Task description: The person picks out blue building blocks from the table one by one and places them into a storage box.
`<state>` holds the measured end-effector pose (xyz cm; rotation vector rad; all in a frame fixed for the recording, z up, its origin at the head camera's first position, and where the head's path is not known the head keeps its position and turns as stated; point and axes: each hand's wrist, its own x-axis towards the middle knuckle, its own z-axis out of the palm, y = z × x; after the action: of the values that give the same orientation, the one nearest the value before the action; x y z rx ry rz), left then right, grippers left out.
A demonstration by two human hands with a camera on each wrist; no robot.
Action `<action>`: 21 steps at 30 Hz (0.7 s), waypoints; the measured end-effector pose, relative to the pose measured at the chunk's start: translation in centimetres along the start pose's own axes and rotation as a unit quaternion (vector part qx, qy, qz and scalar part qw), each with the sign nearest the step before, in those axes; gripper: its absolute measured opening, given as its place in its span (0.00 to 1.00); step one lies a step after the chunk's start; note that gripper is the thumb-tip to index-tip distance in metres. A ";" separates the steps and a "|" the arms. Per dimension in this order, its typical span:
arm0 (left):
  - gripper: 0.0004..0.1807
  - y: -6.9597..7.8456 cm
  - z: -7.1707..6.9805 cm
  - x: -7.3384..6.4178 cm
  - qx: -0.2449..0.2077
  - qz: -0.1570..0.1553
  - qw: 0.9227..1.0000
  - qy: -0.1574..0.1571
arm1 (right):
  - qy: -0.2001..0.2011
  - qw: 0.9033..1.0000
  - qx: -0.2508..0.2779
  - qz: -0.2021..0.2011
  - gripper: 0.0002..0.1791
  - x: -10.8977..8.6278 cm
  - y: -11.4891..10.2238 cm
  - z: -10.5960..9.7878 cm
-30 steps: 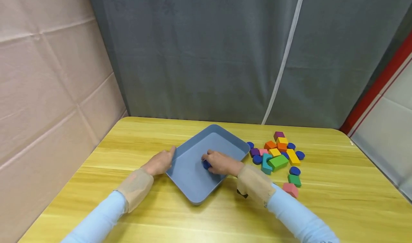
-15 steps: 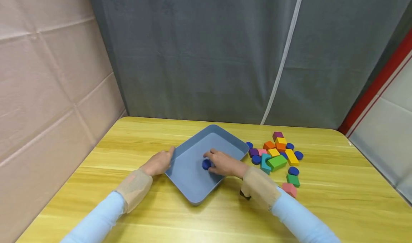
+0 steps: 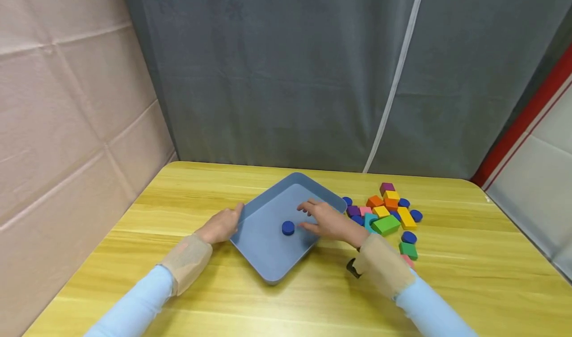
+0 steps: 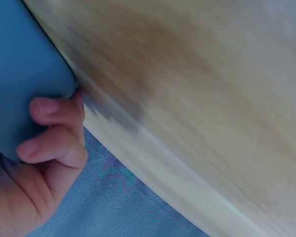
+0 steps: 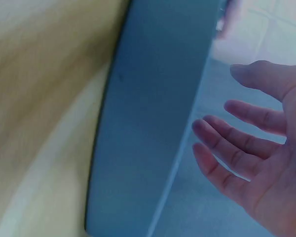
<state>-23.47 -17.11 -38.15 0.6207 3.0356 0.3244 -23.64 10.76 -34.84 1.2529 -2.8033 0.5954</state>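
A shallow blue-grey tray [image 3: 265, 250] stands turned cornerwise on the table. My left hand [image 3: 222, 225] grips its left corner; in the left wrist view curled fingers [image 4: 54, 143] press against the tray's outer wall [image 4: 24, 59]. On the tray floor lies one round dark blue block [image 3: 288, 228]. My right hand [image 3: 328, 220] hovers just to the right of that block, over the tray's right side, with nothing in its grasp. Seen from the right wrist, its fingers [image 5: 237, 158] are spread and loosely bent beside the tray wall [image 5: 148, 113].
Right of the tray, several loose blocks lie close together, among them a light green block [image 3: 386, 225], a yellow one [image 3: 406, 218] and a green one [image 3: 408, 250]. A grey curtain [image 3: 277, 79] hangs behind the wooden table [image 3: 192, 302].
My right hand has let go of the round blue block and drawn back up and to the right. The block stays on the tray floor. My left hand keeps its place.
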 end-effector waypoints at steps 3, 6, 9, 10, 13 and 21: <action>0.19 0.1 0.0 0.0 0.000 -0.005 1.000 -0.004 | 0.027 1.000 -0.006 0.000 0.17 -1.1 0.3 -1.0; 0.19 0.1 0.0 0.0 0.000 -0.011 1.000 -0.009 | 0.055 0.998 -0.013 0.004 0.16 -2.3 0.8 -1.9; 0.19 0.0 0.0 0.1 0.002 -0.011 1.000 -0.008 | 0.073 0.997 -0.008 0.020 0.15 -3.5 1.4 -2.5; 0.19 -0.1 0.0 0.1 0.001 -0.009 1.000 -0.006 | 0.079 0.997 -0.007 0.022 0.14 -3.8 1.6 -2.6; 0.19 -0.2 0.0 0.1 0.000 0.000 1.000 0.001 | 0.087 0.996 -0.002 0.025 0.13 -4.7 2.2 -2.8; 0.19 -0.5 -0.1 0.1 -0.004 0.007 1.000 -0.004 | 0.106 0.994 -0.007 0.021 0.12 -6.5 3.3 -2.7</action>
<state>-23.73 -17.50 -38.19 0.6417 3.0217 0.3334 -22.02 18.34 -34.50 1.0608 -2.6588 0.6673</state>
